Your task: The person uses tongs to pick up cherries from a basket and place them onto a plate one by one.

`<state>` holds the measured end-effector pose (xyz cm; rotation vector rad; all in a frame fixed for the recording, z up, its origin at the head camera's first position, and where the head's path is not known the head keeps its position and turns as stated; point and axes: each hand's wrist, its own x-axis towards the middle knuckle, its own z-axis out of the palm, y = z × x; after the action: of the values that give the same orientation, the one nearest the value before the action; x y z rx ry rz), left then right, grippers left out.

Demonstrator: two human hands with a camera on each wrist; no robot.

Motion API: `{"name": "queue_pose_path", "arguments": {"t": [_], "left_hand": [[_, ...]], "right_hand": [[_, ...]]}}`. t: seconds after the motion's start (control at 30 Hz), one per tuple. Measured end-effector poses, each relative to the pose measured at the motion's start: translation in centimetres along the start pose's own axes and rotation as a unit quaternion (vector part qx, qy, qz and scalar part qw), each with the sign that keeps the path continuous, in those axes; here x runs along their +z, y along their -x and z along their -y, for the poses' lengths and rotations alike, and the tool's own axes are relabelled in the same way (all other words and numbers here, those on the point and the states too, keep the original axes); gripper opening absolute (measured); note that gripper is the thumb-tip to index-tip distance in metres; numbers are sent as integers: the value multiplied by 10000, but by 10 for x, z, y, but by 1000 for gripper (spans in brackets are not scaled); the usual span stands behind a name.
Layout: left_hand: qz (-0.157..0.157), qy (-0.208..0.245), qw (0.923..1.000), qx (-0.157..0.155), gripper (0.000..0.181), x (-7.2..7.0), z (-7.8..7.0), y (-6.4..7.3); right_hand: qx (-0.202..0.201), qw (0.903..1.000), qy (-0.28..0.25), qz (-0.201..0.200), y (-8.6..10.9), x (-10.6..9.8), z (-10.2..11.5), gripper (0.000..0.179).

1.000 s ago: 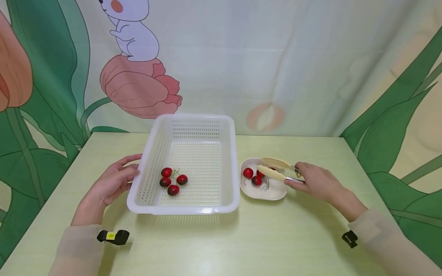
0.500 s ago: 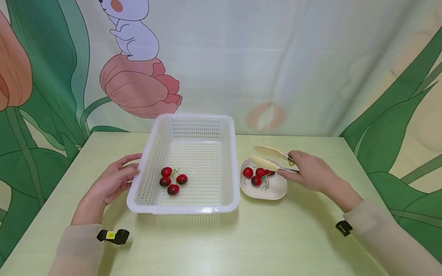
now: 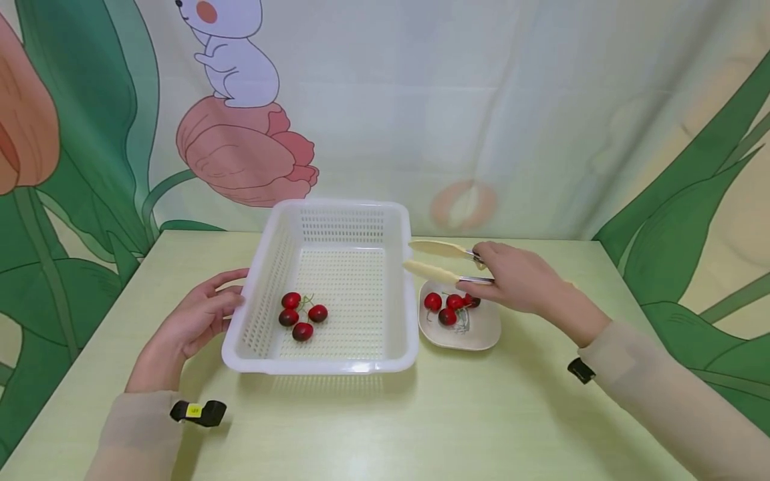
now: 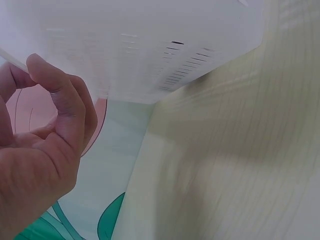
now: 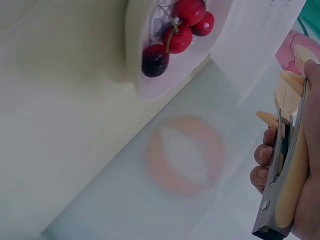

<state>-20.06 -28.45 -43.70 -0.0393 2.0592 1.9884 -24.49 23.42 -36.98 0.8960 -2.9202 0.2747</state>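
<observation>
My left hand (image 3: 201, 314) is at the left side of a white plastic basket (image 3: 325, 366), its thumb and fingers pinching the rim, as the left wrist view shows from below. Several dark red cherries (image 3: 302, 331) with green stems lie inside near the front left. My right hand (image 3: 517, 277) grips a pair of tongs (image 3: 432, 271) with cream tips and metal arms. The tips point left, spread apart with nothing between them, close to the basket's right rim. Below them sits a small white dish (image 3: 481, 337) holding several more cherries (image 5: 177, 39).
The dish stands right beside the basket on a pale wood-grain table (image 3: 469, 421). Behind the table's back edge hangs a curtain (image 3: 511, 133) printed with a rabbit, tulips and leaves.
My right hand has moved the tongs up and left, away from over the dish toward the basket's rim. The cherries in the dish are more exposed. My left hand has stayed in place.
</observation>
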Motion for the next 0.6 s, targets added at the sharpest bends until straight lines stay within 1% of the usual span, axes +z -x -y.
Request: {"name": "queue_pose_path", "arguments": {"t": [0.13,0.37,0.6], "left_hand": [[13,62,10000,-4,62,-1,0,-1],[13,123,9999,5,62,-1,0,0],[30,202,9998,-39,63,-1,2,-1]], "right_hand": [[-212,9997,122,42,-12,-3,12,55],[-788,9962,362,89,-32,1,31,57],[-971,9922,703,354,-53,3,51,59]]}}
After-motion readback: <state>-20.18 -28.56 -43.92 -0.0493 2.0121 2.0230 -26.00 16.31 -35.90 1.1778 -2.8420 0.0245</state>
